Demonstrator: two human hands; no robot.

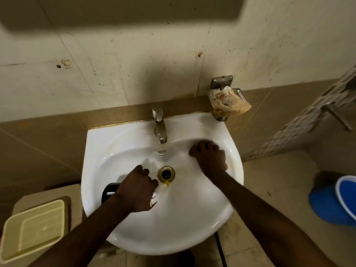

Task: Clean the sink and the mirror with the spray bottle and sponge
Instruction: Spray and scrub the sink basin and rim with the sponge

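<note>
We saw the left hand (135,189) curled around a white spray bottle (160,190) with a yellow tip, low inside the glossy white sink (134,224) beside the round brass drain (166,174). The right hand (209,157) pressed the basin's right slope, fingers bent; whether it covered anything, we couldn't tell.

Spray bottle (160,189): mostly hidden under the left hand (135,189), only white body and yellow tip peeking out.
Right hand (209,158): motion-blurred; whatever's beneath, can't tell.
Blue bucket (337,203): cut by right edge.
</note>
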